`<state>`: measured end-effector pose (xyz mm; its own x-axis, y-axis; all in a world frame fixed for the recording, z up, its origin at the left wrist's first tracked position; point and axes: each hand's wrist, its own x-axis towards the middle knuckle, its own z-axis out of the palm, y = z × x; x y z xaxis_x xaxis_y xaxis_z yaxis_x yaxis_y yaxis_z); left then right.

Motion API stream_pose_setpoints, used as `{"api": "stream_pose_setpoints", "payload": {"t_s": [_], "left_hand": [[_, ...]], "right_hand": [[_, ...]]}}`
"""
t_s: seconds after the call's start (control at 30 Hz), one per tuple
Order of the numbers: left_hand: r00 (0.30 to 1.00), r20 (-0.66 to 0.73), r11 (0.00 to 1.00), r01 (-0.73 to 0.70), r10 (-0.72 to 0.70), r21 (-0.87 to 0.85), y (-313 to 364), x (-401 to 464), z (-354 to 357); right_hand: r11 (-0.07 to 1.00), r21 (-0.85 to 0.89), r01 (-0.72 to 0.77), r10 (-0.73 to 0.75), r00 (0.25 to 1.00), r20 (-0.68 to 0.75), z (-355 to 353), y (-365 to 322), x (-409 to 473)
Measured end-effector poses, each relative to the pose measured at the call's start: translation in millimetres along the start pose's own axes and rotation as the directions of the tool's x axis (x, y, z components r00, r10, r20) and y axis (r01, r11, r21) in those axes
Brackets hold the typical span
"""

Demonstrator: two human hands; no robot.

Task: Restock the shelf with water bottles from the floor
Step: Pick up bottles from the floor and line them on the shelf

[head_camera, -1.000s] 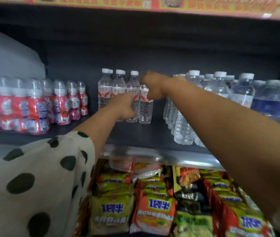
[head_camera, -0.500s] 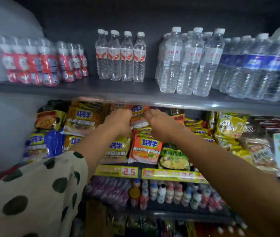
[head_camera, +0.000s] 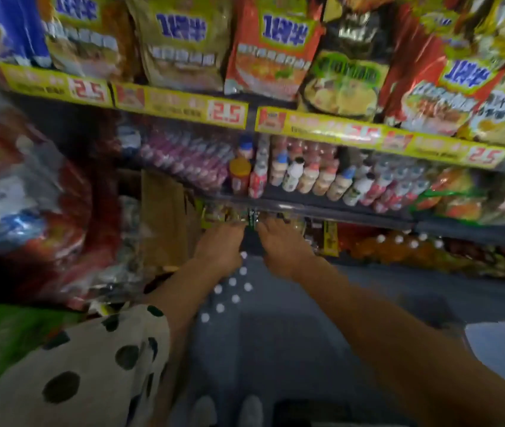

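Left sleeve (head_camera: 91, 365): short, loose, cream fabric with large dark round dots, unevenly spaced; hem ends above the elbow. Left forearm bare below it. Right arm bare along its whole visible length, no sleeve in view. Left hand (head_camera: 220, 251) and right hand (head_camera: 285, 251): bare, no gloves; motion blur hides finer detail. Two pale rounded shoe tips (head_camera: 226, 411) show at the bottom edge.

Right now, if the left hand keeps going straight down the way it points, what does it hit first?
Probably the white-capped water bottles on the floor, right below the left hand. Nothing shows between them, but blur makes depth uncertain.
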<state>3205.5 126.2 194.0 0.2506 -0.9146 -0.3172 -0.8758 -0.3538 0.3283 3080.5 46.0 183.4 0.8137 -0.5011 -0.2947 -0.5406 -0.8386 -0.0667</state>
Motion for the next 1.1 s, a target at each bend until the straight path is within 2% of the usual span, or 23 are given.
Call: {"api": "stream_pose_setpoints", "payload": {"t_s": [0.2,0.43,0.63,0.77,0.9,1.0,1.1], "left_hand": [[0.979,0.179,0.994,0.105,-0.096,-0.039,-67.0,18.9,171.4],[0.951,0.265,0.988,0.150,-0.156,0.043,-137.8,66.6,348.9],[0.945,0.259,0.980,0.188,-0.197,0.059,-178.8,100.8,437.7],[0.940,0.261,0.976,0.207,-0.219,0.073,-191.0,113.2,468.3],[0.944,0.244,0.975,0.221,-0.221,0.029,-193.2,114.1,476.5],[0.945,0.247,0.975,0.224,-0.215,-0.009,-186.2,105.9,459.5],[0.946,0.261,0.974,0.216,-0.191,-0.068,-167.2,90.9,416.8]], "right_hand": [[0.993,0.120,-0.019,-0.011,0.970,0.243,181.3,-28.6,34.3],[0.985,0.143,-0.091,0.042,0.948,0.316,391.8,-34.7,96.8],[0.995,0.042,-0.086,0.070,0.956,0.285,500.1,-26.4,150.4],[0.997,0.001,-0.078,0.075,0.959,0.272,535.0,-23.9,171.4],[1.000,-0.029,0.008,-0.001,0.972,0.237,542.3,-19.4,177.9],[0.999,-0.013,0.032,-0.028,0.967,0.252,515.3,-12.9,164.4],[0.996,0.041,0.074,-0.082,0.965,0.250,446.7,-3.6,142.6]]}}
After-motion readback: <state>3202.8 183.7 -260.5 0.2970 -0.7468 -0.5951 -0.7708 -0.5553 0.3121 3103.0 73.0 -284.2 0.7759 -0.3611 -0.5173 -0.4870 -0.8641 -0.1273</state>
